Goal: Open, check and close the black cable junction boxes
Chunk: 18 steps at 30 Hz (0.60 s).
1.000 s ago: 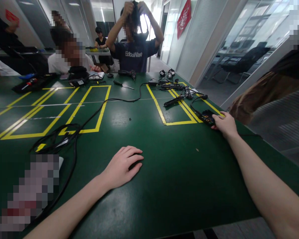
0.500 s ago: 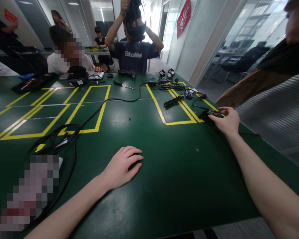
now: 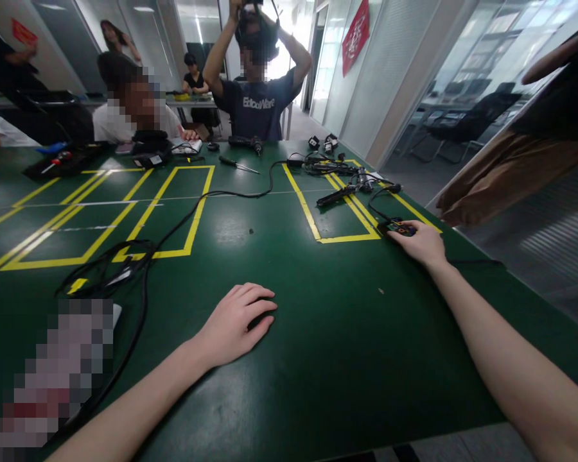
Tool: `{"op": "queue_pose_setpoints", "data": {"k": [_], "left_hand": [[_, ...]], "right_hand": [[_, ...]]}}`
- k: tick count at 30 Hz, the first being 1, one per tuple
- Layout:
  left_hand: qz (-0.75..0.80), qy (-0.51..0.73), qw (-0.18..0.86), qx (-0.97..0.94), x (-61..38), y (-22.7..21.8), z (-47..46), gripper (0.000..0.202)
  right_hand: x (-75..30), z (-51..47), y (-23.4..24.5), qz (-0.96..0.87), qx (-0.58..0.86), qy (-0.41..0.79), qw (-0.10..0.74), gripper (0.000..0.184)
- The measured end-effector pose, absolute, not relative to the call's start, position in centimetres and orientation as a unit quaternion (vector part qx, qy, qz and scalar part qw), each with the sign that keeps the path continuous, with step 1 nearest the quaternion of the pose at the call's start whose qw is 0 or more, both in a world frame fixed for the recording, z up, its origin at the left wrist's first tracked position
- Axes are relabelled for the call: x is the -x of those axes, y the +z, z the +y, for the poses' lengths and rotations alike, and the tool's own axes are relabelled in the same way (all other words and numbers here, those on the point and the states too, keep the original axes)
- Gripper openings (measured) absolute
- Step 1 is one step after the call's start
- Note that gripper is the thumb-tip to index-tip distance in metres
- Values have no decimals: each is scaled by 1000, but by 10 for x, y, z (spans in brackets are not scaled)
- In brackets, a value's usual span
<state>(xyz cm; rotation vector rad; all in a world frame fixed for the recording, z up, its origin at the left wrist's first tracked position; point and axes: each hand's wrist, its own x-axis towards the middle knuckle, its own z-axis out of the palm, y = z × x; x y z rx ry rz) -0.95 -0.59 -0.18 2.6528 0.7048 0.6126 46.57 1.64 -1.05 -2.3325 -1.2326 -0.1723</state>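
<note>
Firstly, we record the surroundings on the green table (image 3: 341, 359): just beyond the grip a black lead (image 3: 370, 204) loops away from the near items, and past it, to the left, lies a slim black part (image 3: 334, 196). Behind that part we find a tangle of cables (image 3: 318, 168), which together with the lead crowds the far side of the grip. Yellow tape (image 3: 349, 239) marks the surface just left of the grip. Farther off in that direction we note a screwdriver (image 3: 228, 160), a power drill (image 3: 243, 141) and a long black cable (image 3: 173, 230) ending in a coil. To the right of the grip, off the table, a person in brown trousers (image 3: 496, 167) stands; across the table a person in a dark shirt (image 3: 257, 109) has both arms raised. As to the grip, we find the right hand (image 3: 422, 244) clamped on the near end of a dark device (image 3: 397, 226), thumb along the near edge, fingers partly hidden. Well left of and nearer than the grip, the left hand (image 3: 241, 317) rests palm down, fingers slightly spread; we cannot see beneath its palm.
</note>
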Motion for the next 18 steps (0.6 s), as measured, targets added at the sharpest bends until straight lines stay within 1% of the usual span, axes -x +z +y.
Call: {"op": "queue_pose_setpoints", "data": {"k": [3, 7, 11, 14, 16, 18], "left_hand": [[248, 212, 165, -931, 9, -1, -6, 19], [247, 212, 166, -931, 9, 0, -7, 19], [243, 238, 166, -926, 9, 1, -7, 24], [229, 293, 163, -914, 9, 5, -9, 33], [208, 325, 165, -908, 8, 7, -12, 32], [177, 323, 172, -914, 6, 8, -16, 24]], "right_hand": [[-435, 23, -8, -466, 853, -10, 237, 41], [-378, 24, -7, -570, 781, 46, 253, 40], [-319, 6, -6, -721, 630, 114, 265, 36], [-277, -19, -2, -813, 503, 170, 239, 34], [-254, -36, 0, -853, 435, 198, 211, 36], [-239, -49, 3, -878, 390, 210, 181, 33]]}}
